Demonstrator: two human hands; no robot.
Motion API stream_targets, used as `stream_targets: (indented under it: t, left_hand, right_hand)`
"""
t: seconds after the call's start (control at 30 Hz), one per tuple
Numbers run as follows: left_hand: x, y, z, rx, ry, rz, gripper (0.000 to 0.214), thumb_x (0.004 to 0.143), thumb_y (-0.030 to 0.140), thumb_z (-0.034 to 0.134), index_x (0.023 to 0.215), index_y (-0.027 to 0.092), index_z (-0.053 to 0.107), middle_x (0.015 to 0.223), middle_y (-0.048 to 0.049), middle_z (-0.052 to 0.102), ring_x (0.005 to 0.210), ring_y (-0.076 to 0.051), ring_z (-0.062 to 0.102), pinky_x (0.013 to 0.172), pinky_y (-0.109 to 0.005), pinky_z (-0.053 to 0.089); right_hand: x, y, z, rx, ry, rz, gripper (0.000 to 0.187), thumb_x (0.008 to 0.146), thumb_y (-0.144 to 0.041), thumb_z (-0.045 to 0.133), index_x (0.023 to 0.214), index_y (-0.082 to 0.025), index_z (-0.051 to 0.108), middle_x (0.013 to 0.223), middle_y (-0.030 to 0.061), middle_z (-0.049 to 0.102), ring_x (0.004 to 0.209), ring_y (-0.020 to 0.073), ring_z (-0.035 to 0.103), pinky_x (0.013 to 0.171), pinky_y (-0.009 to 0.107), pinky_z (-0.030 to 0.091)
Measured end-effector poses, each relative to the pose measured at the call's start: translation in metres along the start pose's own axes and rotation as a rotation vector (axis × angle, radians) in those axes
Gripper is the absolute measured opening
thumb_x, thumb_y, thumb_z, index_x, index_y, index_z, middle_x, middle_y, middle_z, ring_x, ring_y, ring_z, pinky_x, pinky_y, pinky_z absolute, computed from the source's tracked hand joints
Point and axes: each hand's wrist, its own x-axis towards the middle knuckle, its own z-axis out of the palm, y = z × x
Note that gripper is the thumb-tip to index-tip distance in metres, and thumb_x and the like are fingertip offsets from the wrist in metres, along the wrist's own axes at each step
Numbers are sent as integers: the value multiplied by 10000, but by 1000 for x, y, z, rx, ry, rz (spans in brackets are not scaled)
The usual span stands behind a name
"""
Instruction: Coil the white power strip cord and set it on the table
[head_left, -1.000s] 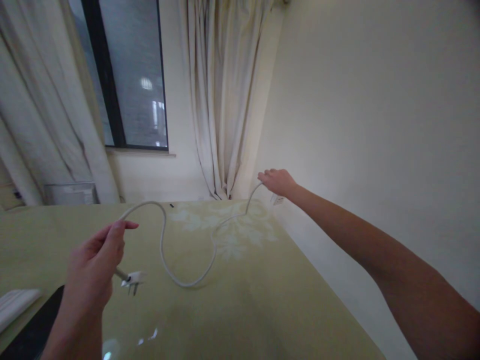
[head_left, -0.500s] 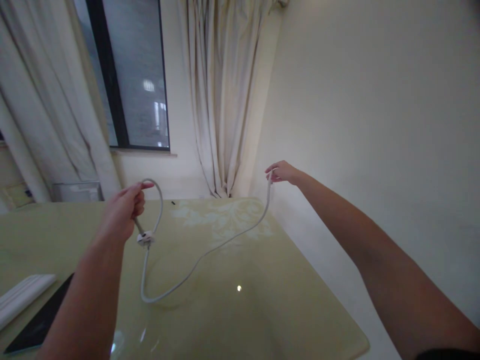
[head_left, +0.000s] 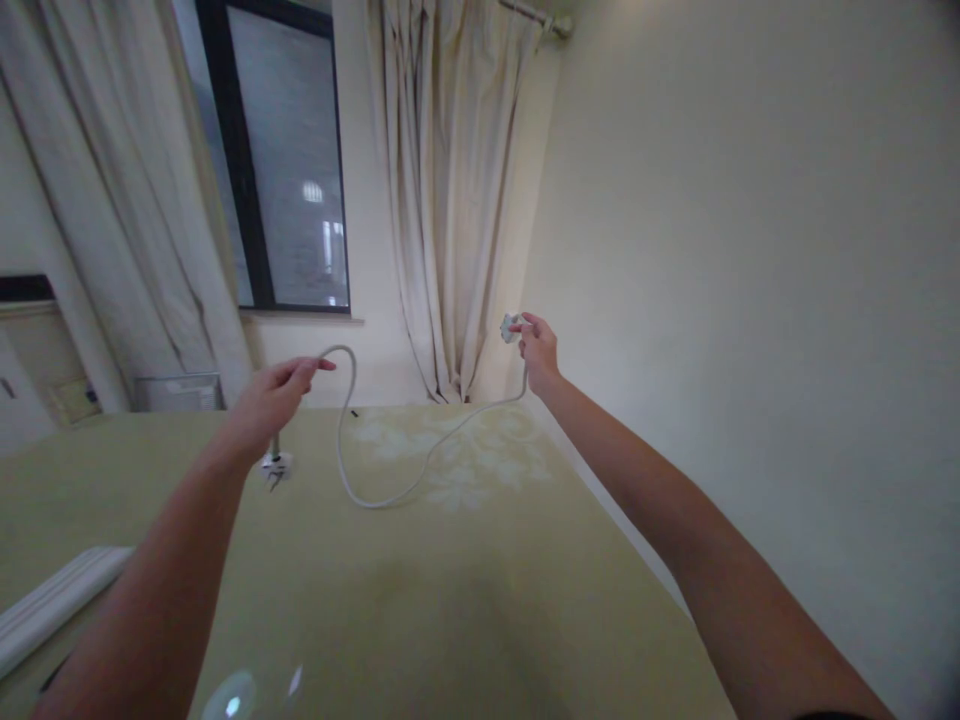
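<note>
A light grey cable (head_left: 369, 506) runs between my two hands, sagging in a loop over the table. My left hand (head_left: 271, 405) is closed around the cable, which arches up past the fingertips. Below that hand, a white plug (head_left: 277, 466) with metal prongs hangs on a short length of cable, above the tabletop. At the right, my right hand (head_left: 540, 350) pinches a white, block-like connector (head_left: 510, 328) at the cable's other end, raised in front of the wall. The fingers partly cover this connector, so its exact kind is unclear.
The glossy greenish table (head_left: 420, 600) has a pale floral pattern near its far edge. A long white object (head_left: 64, 600) lies at the left. A small black piece (head_left: 355, 413) sits at the far edge. Curtains (head_left: 450, 200), a window (head_left: 289, 160) and a wall (head_left: 735, 250) stand beyond.
My right hand has shifted left and turned, bringing the white connector into view. The cable loop has risen and narrowed. The plug below my left hand hangs apart from the loop. The view has tilted up.
</note>
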Motion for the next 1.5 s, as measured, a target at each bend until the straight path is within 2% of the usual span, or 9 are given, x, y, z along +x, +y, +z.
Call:
stream_targets:
  t: [0.23,0.4,0.5,0.63,0.77,1.0,1.17,1.27,1.5]
  left_hand:
    - [4,39,51,557,-278,402,390,1059,441,405,1038,263,751,1033,-55,762,912,-247,668,769,-319,426]
    - [15,56,69,804,-237,646,346,1073,388,435,1024,226,737,920,-91,681,904,-265,628,780,-351,408]
    - [22,57,67,795,-205,746,320,1066,393,480,997,228,745,932,-90,674,938,-278,589,840,-394,387]
    - [22,48,70,665,-120,710,310,1050,427,530,1001,247,778,990,-89,671,989,-287,551,903,-437,379]
    - [16,44,85,428,-57,619,271,1017,407,590,1001,200,764,949,-79,636,918,-237,579,898,-403,450]
    - [-8,61,101,89,-245,438,371,1014,419,508,1182,170,725,1118,-123,696,964,-223,689,789,-348,573]
    - [-31,59,104,181,-371,505,739,898,470,688,1534,148,491,1293,-173,656,1177,-307,650,1027,-484,534]
    - [-36,52,111,268,-364,452,909,846,480,754,1592,128,373,1350,-201,622,1157,-324,653,983,-491,546]
    - [-23,38,110,349,-463,507,646,880,216,619,1520,191,528,1091,-104,656,985,-252,684,898,-380,536]
  right_hand:
    - [-69,7,66,237,-407,46,388,955,-418,587,1294,-235,627,1138,36,761,500,80,310,461,232,254]
    - [-109,5,80,277,-608,-81,435,907,-579,684,1131,-210,730,1045,47,757,769,146,598,667,256,440]
    - [-119,1,74,216,-664,-183,386,882,-573,735,944,-193,747,932,34,737,834,163,614,746,266,444]
    - [-123,-6,62,42,-688,-253,436,977,-590,616,826,-193,719,668,-22,611,596,129,441,604,269,330]
    - [-130,-7,61,38,-647,-225,419,1007,-583,562,870,-200,662,675,-6,656,628,144,513,624,269,353]
    - [-138,-12,66,203,-637,-76,444,928,-660,629,904,-223,557,660,-11,680,605,157,614,569,262,382]
    - [-132,-18,61,290,-677,102,450,806,-611,767,771,-218,549,670,-18,670,515,103,481,489,238,311]
    - [-130,-16,59,268,-687,96,425,784,-571,797,762,-206,579,676,-13,675,550,106,524,506,231,352]
    - [-129,-1,54,70,-691,64,408,759,-527,852,803,-180,643,741,29,725,608,129,613,556,248,444]
